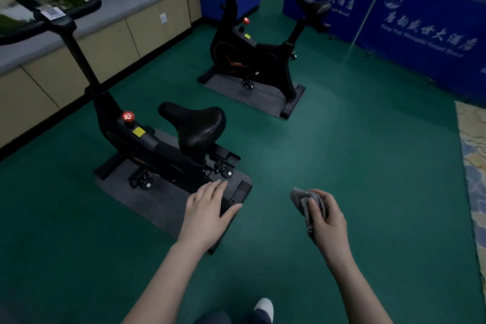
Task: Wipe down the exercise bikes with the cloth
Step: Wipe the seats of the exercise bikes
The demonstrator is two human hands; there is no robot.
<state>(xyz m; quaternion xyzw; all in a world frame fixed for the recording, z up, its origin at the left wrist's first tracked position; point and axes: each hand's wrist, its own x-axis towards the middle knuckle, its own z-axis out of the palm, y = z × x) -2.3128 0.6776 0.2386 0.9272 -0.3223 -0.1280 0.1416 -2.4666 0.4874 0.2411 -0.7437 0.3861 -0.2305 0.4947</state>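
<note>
A black exercise bike [157, 144] stands close in front of me on a grey mat [147, 200], its saddle [196, 123] pointing left. A second black bike [252, 55] stands farther back on its own mat. My left hand [207, 210] is stretched out flat with straight fingers, hovering in front of the near bike's rear base; I cannot tell whether it touches. My right hand [326, 218] grips a crumpled grey cloth [302, 200] over the green floor, well to the right of the near bike.
Beige cabinets with a grey countertop [110, 5] run along the left wall. Blue banner panels [420, 23] fence the back right. A patterned rug [473, 155] lies at the right edge. My white shoe [264, 306] shows at the bottom on green floor.
</note>
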